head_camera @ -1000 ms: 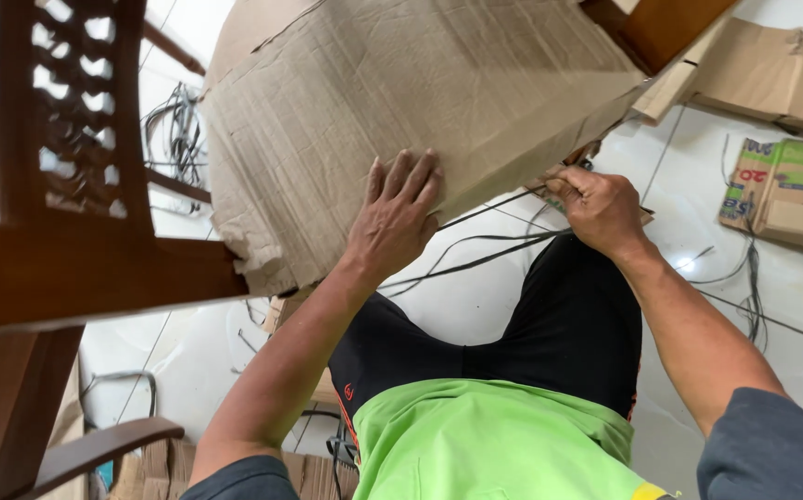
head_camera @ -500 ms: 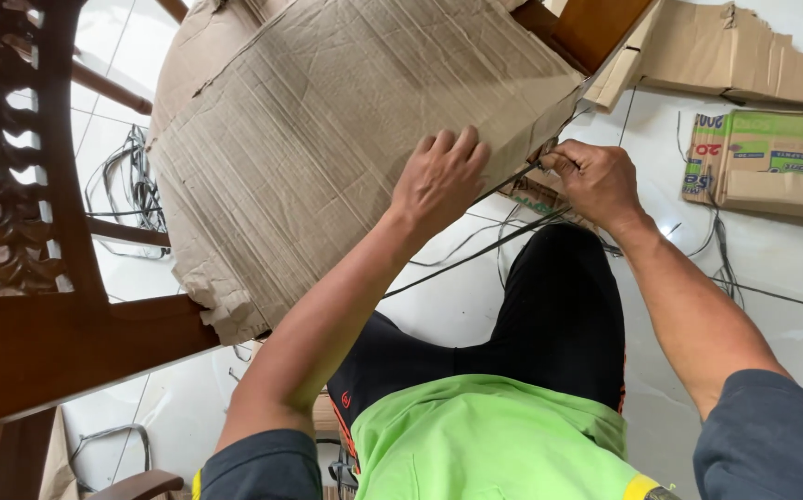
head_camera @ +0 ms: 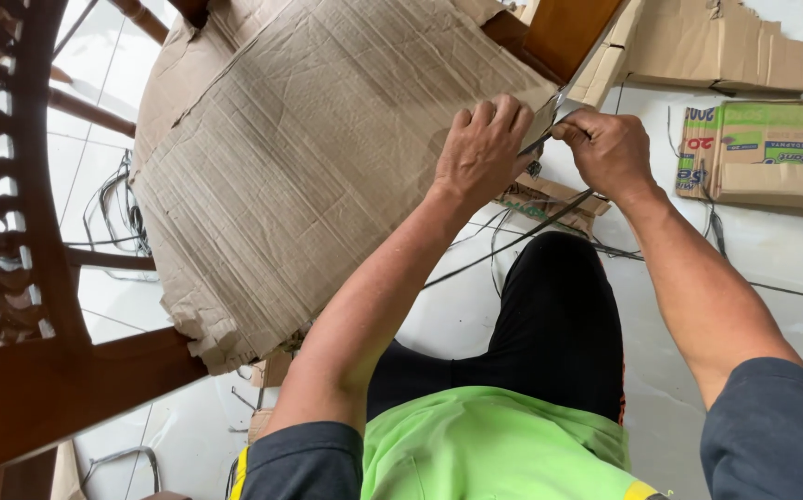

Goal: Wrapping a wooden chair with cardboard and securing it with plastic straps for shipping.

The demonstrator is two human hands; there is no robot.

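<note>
A flattened green and brown printed carton (head_camera: 761, 153) lies on the floor, far right of me; plain brown flattened boxes (head_camera: 716, 46) lie beyond it

— What's the person wearing?
— Bright lime-green top, dark slate-grey short sleeves ending above the elbow. Forearms bare.
— Trim?
— Yellow piping where each grey sleeve meets the green body. Lower half: black trousers, thin orange-red stripe along the outer seam.
— Hands?
— Left hand (head_camera: 483, 148) and right hand (head_camera: 608, 148) both bare. No gloves, no watch, no rings visible.
</note>
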